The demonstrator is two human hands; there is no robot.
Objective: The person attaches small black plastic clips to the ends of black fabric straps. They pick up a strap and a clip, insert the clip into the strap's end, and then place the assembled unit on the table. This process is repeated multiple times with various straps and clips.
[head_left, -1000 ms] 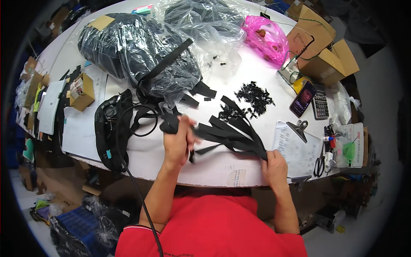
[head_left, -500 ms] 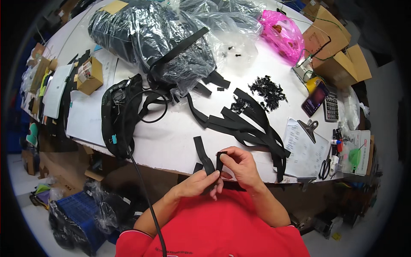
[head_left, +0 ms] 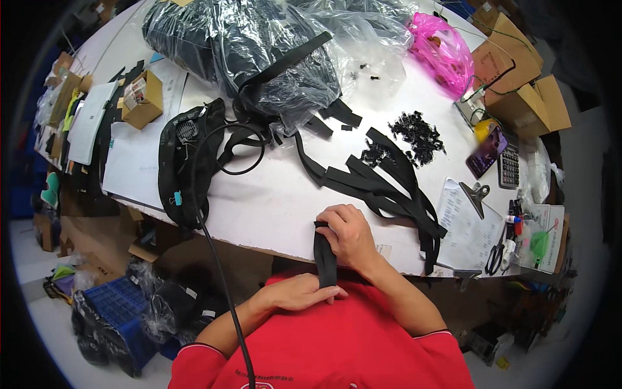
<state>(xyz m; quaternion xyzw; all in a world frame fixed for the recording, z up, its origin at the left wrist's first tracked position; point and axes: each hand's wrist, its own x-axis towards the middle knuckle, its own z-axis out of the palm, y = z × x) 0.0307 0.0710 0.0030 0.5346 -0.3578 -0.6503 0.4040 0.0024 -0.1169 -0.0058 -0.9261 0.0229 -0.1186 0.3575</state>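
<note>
A black webbing strap (head_left: 324, 257) runs upright between my two hands at the table's near edge. My right hand (head_left: 350, 235) pinches its upper end between thumb and fingers. Lower down, against my red shirt, my left hand (head_left: 303, 292) is closed round the other end, with the thumb across the strap. Several more black straps (head_left: 372, 188) lie crossed on the white table (head_left: 272, 211), beyond and to the right of my hands. Behind them sits a pile of small black plastic pieces (head_left: 418, 139).
At left rests a black mesh pouch (head_left: 184, 165), with a black cable (head_left: 223, 295) passing down over my left side. A big plastic-wrapped bundle (head_left: 259, 55) stands at the back. To the right are a clipboard (head_left: 468, 227), a phone (head_left: 487, 152), scissors (head_left: 495, 257) and a cardboard box (head_left: 528, 107).
My right hand has moved up and my left hand down toward the shirt, so the strap is stretched between them. The view has shifted slightly.
</note>
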